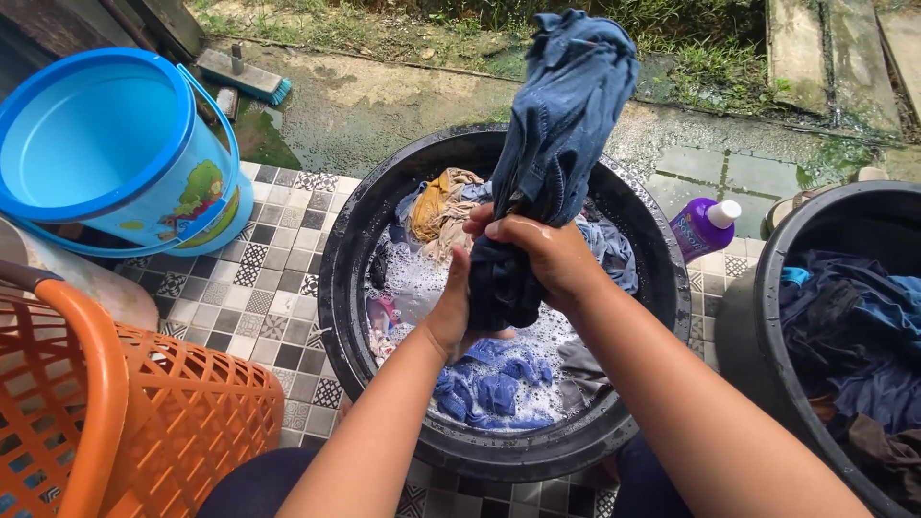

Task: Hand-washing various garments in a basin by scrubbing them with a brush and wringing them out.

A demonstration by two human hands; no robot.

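1. In the head view, a dark blue wet garment (561, 134) was held up at the centre of the frame, twisted into a thick rope that rose toward the upper edge.
2. The right hand (542, 254) was closed around the lower part of the garment, fingers wrapped over the cloth from the right.
3. The left hand (453, 312) was pressed against the garment's lower end from the left and below; its fingers were hidden behind the cloth, so a full grip could not be told for certain, though the cloth was clasped by it.
4. The garment was held directly above a black round basin (345, 288) at the middle of the frame, in which soapy water (422, 278) and other soaking clothes, among them a mustard-yellow piece (436, 206) and a bright blue piece (494, 388), were seen.
5. A second black basin (767, 317) heaped with dark clothes was seen at the right edge.
6. A purple bottle with a white cap (705, 228) was lying on the tiles between the two basins, toward the upper right.
7. A blue bucket (106, 144) was seen tilted at the upper left, and an orange plastic basket (173, 422) at the lower left.
8. A scrubbing brush (245, 77) was lying on the wet concrete near the top left.
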